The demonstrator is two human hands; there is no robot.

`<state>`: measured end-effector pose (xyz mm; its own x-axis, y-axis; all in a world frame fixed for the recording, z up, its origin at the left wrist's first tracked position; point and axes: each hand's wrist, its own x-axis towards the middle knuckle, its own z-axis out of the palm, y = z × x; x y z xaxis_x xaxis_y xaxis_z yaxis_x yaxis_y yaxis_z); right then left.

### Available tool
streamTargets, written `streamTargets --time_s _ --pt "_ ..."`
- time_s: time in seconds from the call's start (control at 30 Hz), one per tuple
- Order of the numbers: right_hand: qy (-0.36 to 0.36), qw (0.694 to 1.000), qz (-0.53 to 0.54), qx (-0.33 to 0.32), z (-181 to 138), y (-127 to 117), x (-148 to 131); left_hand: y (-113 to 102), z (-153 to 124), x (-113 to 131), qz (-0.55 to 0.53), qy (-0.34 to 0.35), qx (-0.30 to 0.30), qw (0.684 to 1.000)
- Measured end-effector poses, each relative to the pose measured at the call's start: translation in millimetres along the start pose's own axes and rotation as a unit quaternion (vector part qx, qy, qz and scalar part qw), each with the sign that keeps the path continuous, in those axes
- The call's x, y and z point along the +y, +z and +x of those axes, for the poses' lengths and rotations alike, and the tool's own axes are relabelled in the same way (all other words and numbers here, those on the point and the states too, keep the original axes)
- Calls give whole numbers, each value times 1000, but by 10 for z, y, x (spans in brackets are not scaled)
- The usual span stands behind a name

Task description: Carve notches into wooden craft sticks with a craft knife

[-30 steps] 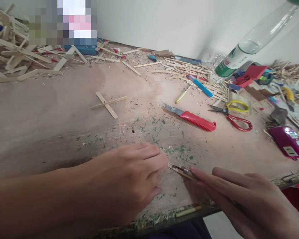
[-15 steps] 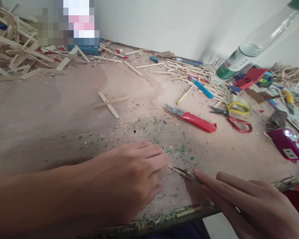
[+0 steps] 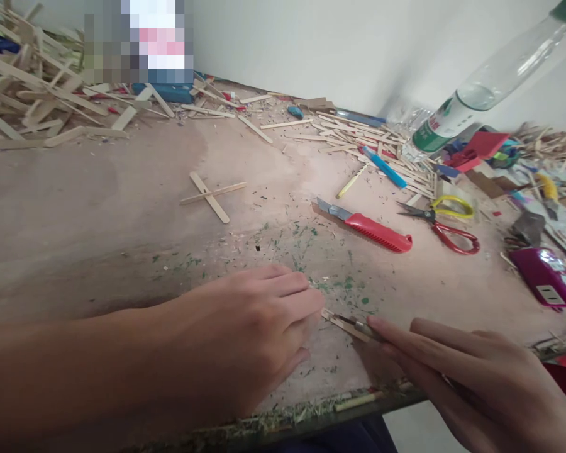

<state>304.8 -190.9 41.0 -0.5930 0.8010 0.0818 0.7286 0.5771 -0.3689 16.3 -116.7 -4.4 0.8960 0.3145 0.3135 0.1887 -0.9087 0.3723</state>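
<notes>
My left hand [image 3: 268, 321] is closed over a small wooden stick [image 3: 356, 332], pressing it against the table; the stick's left part is hidden under the fingers. In my right hand [image 3: 481, 371] is a slim craft knife [image 3: 358, 326], gripped like a pen, its blade tip lying on the stick close to my left fingers. Farther back, two crossed craft sticks [image 3: 210, 196] lie on the wood. A red box cutter [image 3: 377, 233] with its blade out rests beyond my hands, and scissors [image 3: 434, 217] with one yellow and one red handle lie beside it.
Loose craft sticks [image 3: 42, 94] are heaped at the back left, and more [image 3: 353, 133] lie near the wall. A plastic bottle [image 3: 471, 100] stands back right. A blue pen-like tool [image 3: 384, 167] and a purple device [image 3: 547, 277] lie on the right. Shavings line the table's front edge [image 3: 311, 412].
The view has shifted slightly. The knife's blade has moved a little on the stick, and more of the stick shows below it. Both hands keep their hold.
</notes>
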Motion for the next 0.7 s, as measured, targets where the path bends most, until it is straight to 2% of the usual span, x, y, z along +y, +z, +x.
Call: streamTargets --time_s 0.23,0.47,0.7 --pt "3 1000 20 1 22 -4 20 -5 2 -1 -5 -7 0 1000" --pt "-9 999 -37 -3 16 16 4 -9 0 -5 27 4 -6 1000" --pt "-9 1000 -18 3 47 -4 3 -21 13 -23 33 8 -15 999"
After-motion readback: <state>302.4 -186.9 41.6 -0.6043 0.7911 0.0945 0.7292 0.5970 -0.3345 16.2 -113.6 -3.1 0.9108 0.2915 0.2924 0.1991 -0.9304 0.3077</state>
